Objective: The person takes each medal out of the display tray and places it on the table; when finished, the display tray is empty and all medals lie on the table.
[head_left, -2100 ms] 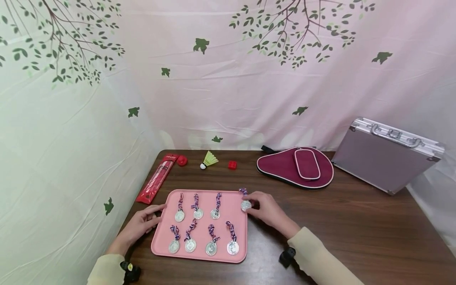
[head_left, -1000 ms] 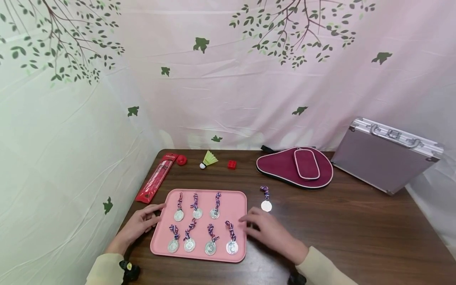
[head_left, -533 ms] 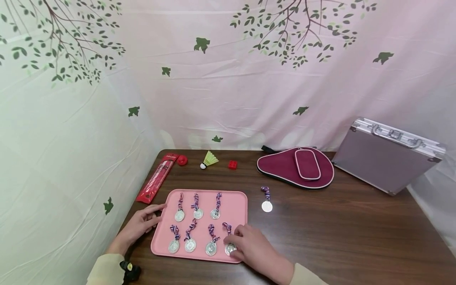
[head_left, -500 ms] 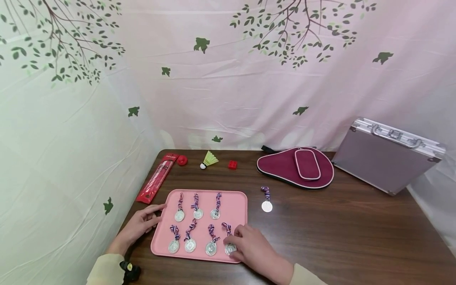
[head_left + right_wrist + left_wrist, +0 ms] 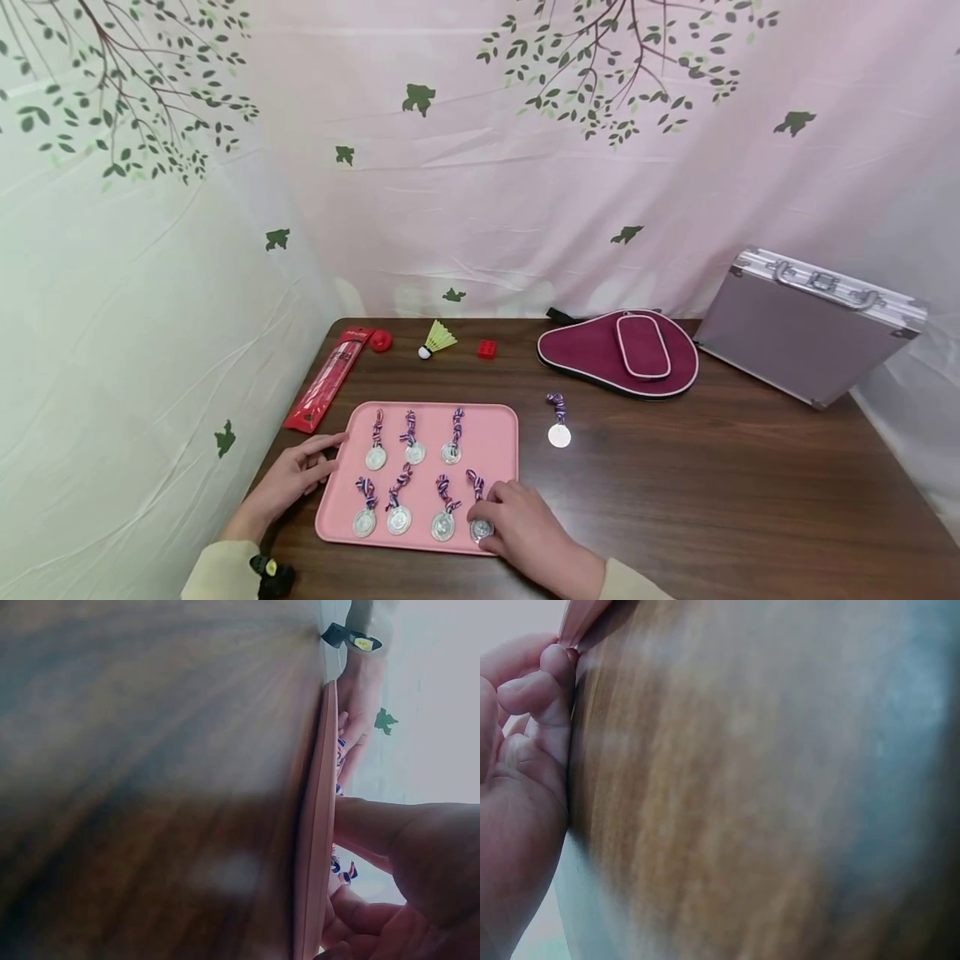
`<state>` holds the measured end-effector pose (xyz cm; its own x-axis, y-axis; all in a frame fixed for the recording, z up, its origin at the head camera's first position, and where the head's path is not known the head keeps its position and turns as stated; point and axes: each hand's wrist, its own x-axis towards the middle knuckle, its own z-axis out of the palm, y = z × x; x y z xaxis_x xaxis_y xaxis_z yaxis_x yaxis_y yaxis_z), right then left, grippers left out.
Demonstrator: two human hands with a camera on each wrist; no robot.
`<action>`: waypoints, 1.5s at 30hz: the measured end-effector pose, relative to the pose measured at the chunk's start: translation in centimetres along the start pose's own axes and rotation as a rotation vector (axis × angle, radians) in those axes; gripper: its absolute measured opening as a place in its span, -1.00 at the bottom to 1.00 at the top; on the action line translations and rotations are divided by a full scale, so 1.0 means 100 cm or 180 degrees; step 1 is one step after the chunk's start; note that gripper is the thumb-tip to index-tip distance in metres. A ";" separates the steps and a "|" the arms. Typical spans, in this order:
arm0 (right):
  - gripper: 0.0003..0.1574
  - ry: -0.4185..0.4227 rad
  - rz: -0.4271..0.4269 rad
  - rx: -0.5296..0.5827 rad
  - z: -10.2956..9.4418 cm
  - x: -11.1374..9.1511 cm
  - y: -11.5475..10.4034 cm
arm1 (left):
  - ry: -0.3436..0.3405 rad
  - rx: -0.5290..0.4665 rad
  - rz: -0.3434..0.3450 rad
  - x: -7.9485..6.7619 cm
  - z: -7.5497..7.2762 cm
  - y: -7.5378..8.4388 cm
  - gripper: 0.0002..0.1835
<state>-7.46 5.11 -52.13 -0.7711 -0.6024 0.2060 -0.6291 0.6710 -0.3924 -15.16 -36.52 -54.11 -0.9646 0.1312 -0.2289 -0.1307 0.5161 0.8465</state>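
A pink tray (image 5: 420, 546) lies on the table, bearing silver medals in two rows, each with a knotted red, white and blue ribbon. My left hand (image 5: 288, 479) holds the tray's left rim, with its lower fingers bent against the side in the left wrist view. At the front right corner, my right hand (image 5: 528, 529) pinches the medal (image 5: 480, 530) between thumb and fingers and partly covers it. The medal still appears low over the tray; any gap is unclear. Another medal (image 5: 558, 435) lies on the table right of the tray.
Behind the tray are a red pouch (image 5: 327, 379), a small red round object (image 5: 381, 340), a yellow shuttlecock (image 5: 437, 338) and a red toy brick (image 5: 487, 349). A maroon paddle case (image 5: 585, 354) lies farther right, beside a silver-edged case (image 5: 802, 333).
The right hand moved the rear-right medal onto the table and let it go. It then returned to the tray's front right medal and took hold, shifting it slightly left. The left hand stayed put.
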 end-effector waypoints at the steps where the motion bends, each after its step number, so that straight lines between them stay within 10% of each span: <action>1: -0.66 -0.0017 0.0010 0.0037 0.000 0.000 0.000 | -0.0006 -0.0010 0.0010 0.000 0.000 -0.001 -0.51; 26: -0.66 0.0097 0.0254 0.1352 -0.011 0.000 0.024 | -0.0023 -0.0084 0.0237 0.001 0.001 -0.004 -0.51; 45: -0.61 0.0528 0.1093 0.0883 -0.070 -0.034 0.165 | 0.0023 0.0029 0.0016 -0.001 0.002 0.000 -0.51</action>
<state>-15.90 21.30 -53.08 -0.9495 -0.2734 0.1541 -0.3023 0.6650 -0.6829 -15.02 -36.33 -54.16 -0.9668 0.1278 -0.2213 -0.1239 0.5230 0.8433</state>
